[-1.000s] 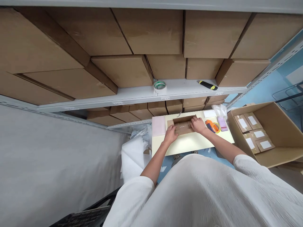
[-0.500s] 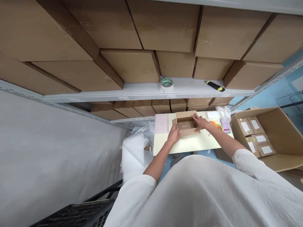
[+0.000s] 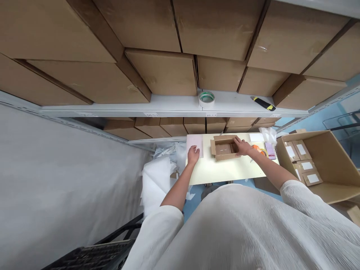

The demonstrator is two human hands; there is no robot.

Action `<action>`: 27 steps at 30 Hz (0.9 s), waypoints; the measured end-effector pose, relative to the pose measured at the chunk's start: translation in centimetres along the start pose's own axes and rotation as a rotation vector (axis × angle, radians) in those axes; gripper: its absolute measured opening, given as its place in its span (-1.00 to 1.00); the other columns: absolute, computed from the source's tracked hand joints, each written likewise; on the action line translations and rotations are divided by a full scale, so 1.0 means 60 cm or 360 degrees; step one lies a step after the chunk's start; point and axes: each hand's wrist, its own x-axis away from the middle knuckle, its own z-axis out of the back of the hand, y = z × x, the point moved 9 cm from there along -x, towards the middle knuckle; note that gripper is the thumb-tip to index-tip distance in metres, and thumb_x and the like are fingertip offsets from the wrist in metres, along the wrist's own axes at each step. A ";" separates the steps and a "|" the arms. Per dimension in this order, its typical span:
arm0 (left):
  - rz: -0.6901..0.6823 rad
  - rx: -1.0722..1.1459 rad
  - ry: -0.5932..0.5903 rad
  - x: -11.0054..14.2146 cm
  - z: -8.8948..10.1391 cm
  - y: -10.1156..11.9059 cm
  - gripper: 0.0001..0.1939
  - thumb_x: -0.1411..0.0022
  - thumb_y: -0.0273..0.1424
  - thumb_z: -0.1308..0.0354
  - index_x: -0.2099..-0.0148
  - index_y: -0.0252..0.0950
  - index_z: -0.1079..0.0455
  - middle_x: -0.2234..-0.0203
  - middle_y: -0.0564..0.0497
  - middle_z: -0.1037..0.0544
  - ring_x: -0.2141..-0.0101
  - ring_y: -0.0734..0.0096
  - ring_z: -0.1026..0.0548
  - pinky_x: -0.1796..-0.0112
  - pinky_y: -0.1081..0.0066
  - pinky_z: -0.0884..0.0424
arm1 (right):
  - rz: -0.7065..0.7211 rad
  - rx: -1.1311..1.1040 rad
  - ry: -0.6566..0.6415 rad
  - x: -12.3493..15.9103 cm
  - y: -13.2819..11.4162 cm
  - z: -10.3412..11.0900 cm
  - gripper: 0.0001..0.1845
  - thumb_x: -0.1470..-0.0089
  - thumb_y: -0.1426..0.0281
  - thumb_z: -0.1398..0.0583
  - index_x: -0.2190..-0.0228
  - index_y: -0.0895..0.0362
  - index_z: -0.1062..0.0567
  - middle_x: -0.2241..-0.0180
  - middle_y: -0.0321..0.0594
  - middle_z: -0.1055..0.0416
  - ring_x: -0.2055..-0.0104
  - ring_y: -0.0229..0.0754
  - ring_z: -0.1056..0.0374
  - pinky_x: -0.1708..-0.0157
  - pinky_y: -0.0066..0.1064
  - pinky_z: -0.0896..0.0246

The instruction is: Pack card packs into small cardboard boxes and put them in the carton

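Note:
A small open cardboard box (image 3: 222, 158) stands on the pale yellow table (image 3: 225, 173) with its flaps up. My right hand (image 3: 242, 146) grips its right end, thumb and fingers on the box's sides. My left hand (image 3: 193, 155) is away from the box, over a stack of pale pink sheets (image 3: 197, 140) at the table's left; its fingers are slightly bent and apart, with nothing seen in them. Whether it touches the sheets I cannot tell. Beside my right forearm lies an orange tape dispenser (image 3: 257, 149) with yellow tape.
A large open carton (image 3: 334, 157) at the right holds several small labelled boxes. On the shelf (image 3: 233, 101) are a tape roll (image 3: 206, 99) and a black and yellow utility knife (image 3: 263, 103), before stacked cartons (image 3: 160, 73). White foam sheets (image 3: 156, 183) pile up left of the table.
My left hand has let go of the box and moved left over the pink sheets. My right hand stays on the box's right end. The box's flaps now stand more upright.

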 end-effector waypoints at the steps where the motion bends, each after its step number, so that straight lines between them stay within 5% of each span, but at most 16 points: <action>1: 0.0078 -0.0122 0.0028 -0.012 0.011 -0.015 -0.65 -0.39 -0.45 -0.20 -0.19 -0.26 -0.45 -0.11 -0.20 -0.60 -0.16 0.12 -0.59 -0.25 0.16 -0.47 | -0.0010 0.0006 -0.0001 0.002 0.000 0.000 0.53 0.08 0.02 -0.52 -0.60 -0.14 0.28 -0.65 -0.10 0.36 -0.39 0.47 -0.19 -0.30 0.16 -0.30; 7: 0.0367 -0.0503 0.0081 -0.055 0.040 -0.075 -0.45 -0.37 -0.33 -0.30 -0.33 -0.30 -0.33 -0.28 -0.38 -0.46 -0.28 -0.18 -0.48 -0.22 0.00 -0.45 | -0.0069 0.0067 -0.0028 0.015 -0.004 0.004 0.55 0.04 0.07 -0.52 -0.60 -0.16 0.37 -0.66 -0.14 0.38 -0.38 0.45 -0.20 -0.30 0.14 -0.31; 12: 0.0456 -0.0553 0.0050 -0.070 0.033 -0.092 -0.49 -0.40 -0.38 -0.25 -0.32 -0.31 -0.30 -0.23 -0.38 -0.49 -0.23 -0.18 -0.51 -0.17 0.00 -0.49 | -0.0113 0.0106 -0.0060 0.022 -0.006 0.006 0.56 0.00 0.05 -0.49 -0.59 -0.19 0.45 -0.66 -0.18 0.45 -0.39 0.44 -0.19 -0.30 0.13 -0.31; 21: 0.0297 -0.0668 0.0097 -0.068 0.032 -0.084 -0.53 -0.37 -0.47 -0.26 -0.27 -0.26 -0.29 -0.18 -0.34 -0.49 -0.23 -0.14 -0.49 -0.17 0.02 -0.46 | -0.0167 0.0191 -0.0097 0.027 -0.016 0.010 0.58 -0.03 0.04 -0.47 -0.57 -0.17 0.56 -0.66 -0.17 0.49 -0.39 0.43 -0.23 -0.29 0.13 -0.34; 27: 0.0431 -0.0591 0.0066 -0.082 0.036 -0.097 -0.41 -0.31 -0.45 -0.34 -0.31 -0.25 -0.23 -0.21 -0.33 -0.50 -0.22 -0.11 -0.53 -0.21 0.03 -0.44 | -0.0171 0.0158 -0.0096 0.027 -0.018 0.012 0.58 -0.01 0.02 -0.48 -0.58 -0.18 0.51 -0.66 -0.15 0.51 -0.40 0.43 -0.22 -0.31 0.14 -0.32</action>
